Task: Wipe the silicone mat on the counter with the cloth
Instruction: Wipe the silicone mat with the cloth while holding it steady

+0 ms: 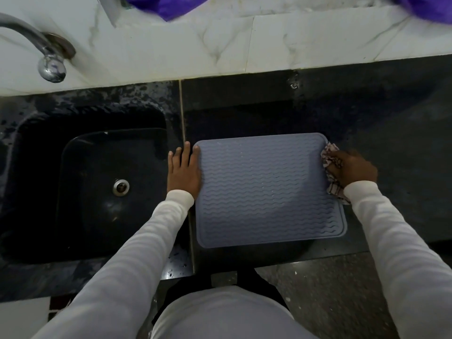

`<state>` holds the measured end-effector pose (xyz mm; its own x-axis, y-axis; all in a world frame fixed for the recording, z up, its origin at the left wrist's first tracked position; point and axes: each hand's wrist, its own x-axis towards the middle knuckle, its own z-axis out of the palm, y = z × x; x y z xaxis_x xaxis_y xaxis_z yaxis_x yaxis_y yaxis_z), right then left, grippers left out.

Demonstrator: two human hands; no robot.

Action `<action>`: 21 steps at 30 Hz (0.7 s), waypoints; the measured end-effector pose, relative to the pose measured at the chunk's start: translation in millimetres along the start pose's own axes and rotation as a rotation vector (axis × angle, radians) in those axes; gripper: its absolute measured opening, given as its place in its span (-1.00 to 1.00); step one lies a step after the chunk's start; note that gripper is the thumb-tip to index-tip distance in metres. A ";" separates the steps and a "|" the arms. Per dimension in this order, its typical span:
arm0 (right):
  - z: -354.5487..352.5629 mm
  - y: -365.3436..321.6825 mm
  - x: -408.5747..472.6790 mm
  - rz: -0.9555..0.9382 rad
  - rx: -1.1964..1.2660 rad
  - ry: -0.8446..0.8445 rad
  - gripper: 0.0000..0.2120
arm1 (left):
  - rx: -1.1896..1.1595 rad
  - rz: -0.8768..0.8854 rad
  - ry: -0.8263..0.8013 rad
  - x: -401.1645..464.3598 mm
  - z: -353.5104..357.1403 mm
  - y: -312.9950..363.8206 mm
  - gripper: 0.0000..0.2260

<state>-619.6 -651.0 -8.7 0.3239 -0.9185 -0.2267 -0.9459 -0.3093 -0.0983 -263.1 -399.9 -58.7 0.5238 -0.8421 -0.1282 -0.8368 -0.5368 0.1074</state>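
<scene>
You are gripping the bunched checked cloth [330, 167] in your right hand [352, 168] at the right edge of the blue-grey wavy-ribbed silicone mat [269, 189] on the dark counter [391, 133], your flat, open left hand [183, 171] steadying the opposite edge, leaving nearly the whole mat seemingly waiting to be wiped

Dim, bluish cast; brighter at top; wide-angle edge bending; slight softness throughout.

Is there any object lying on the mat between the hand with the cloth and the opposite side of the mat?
Nothing visible lies there. The right hand grips the cloth at the right edge of the silicone mat. The ribbed surface is bare up to the left edge, where the left hand rests flat.
</scene>
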 end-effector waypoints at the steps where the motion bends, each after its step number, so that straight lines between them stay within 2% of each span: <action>1: -1.0 -2.8 -0.4 0.013 0.002 -0.003 -0.64 | -0.007 -0.003 0.000 -0.2 0.4 -0.5 -0.47; 7: -12.2 -60.2 -18.1 0.059 0.072 0.066 -0.65 | -0.072 -0.016 0.026 -3.1 2.4 -3.4 -0.50; 12: 10.2 -195.5 -61.3 -0.291 0.350 0.065 -0.70 | -0.118 -0.014 0.007 -3.9 0.3 -5.7 -0.50; 14: 32.1 -251.4 -79.9 -0.420 0.290 -0.021 -0.68 | -0.129 -0.009 0.001 -3.0 2.1 -8.4 -0.50; 16: 55.1 -288.3 -92.3 -0.470 0.158 -0.106 -0.62 | -0.109 0.015 -0.009 -3.1 5.0 -11.3 -0.43; 18: 66.0 -299.8 -95.8 -0.423 0.118 -0.136 -0.61 | -0.073 0.035 -0.010 -3.1 7.1 -13.6 -0.37; 21: 67.6 -292.5 -93.1 -0.403 0.105 -0.134 -0.62 | -0.063 0.041 -0.011 -1.4 8.7 -13.7 -0.39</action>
<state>-371.7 -458.4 -24.3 0.6732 -0.6873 -0.2727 -0.7382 -0.6037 -0.3008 -253.7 -391.0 -68.6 0.4869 -0.8633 -0.1331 -0.8459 -0.5040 0.1742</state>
